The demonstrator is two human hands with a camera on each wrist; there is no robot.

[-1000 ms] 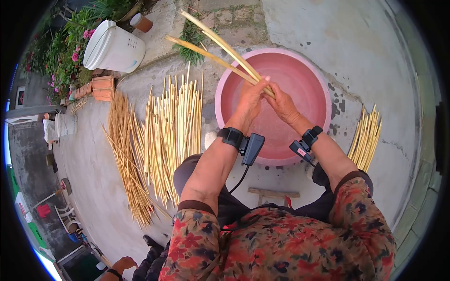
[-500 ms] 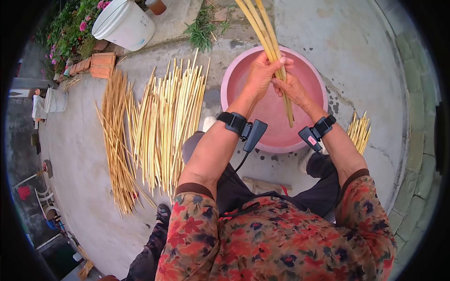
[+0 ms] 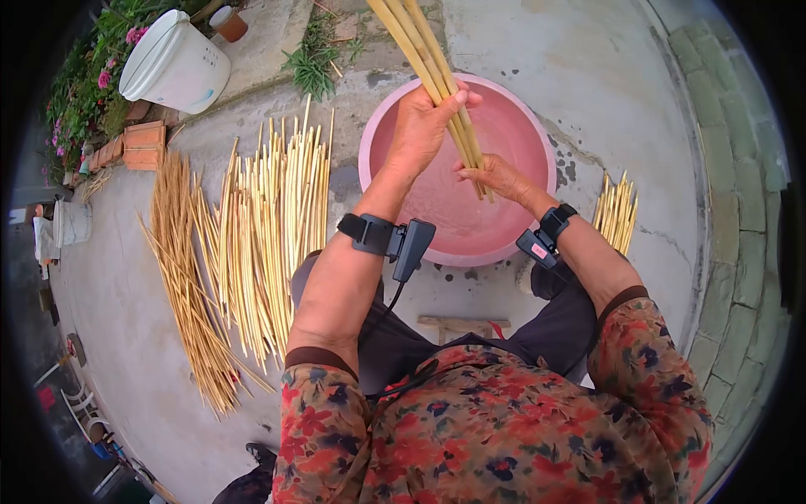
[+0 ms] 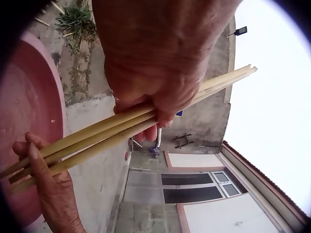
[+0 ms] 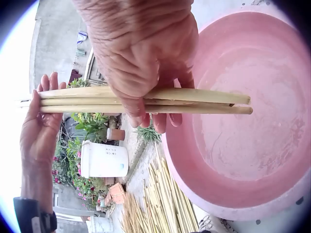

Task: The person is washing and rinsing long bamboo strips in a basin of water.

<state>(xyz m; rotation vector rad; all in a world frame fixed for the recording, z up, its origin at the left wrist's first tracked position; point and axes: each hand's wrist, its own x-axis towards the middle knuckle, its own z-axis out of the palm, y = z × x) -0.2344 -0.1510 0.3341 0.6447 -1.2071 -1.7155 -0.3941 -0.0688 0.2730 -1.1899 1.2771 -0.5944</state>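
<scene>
Three long pale yellow stalks [image 3: 420, 46] slant over a round pink basin [image 3: 522, 126] in the head view. My left hand [image 3: 422, 126] grips them partway along, thumb laid across them. Lower down, my right hand [image 3: 501, 178] holds the same stalks close to their bottom ends. In the right wrist view the cut ends jut past the right hand [image 5: 146, 58] over the basin. The left wrist view shows the right fingers [image 4: 43, 167] round the stalks, with the left hand [image 4: 150, 58] farther up.
A spread of pale stalks [image 3: 273, 227] lies on the concrete at left, beside a browner bundle [image 3: 172, 214]. Another small pile [image 3: 617, 212] lies at right. A white bucket [image 3: 180, 67] and orange bricks [image 3: 144, 144] stand at upper left. Below the basin is a low wooden stool [image 3: 462, 324].
The stalks have swung from pointing up-left to a steeper slant. My right hand has slid down toward their lower ends, away from my left hand, which still holds them.
</scene>
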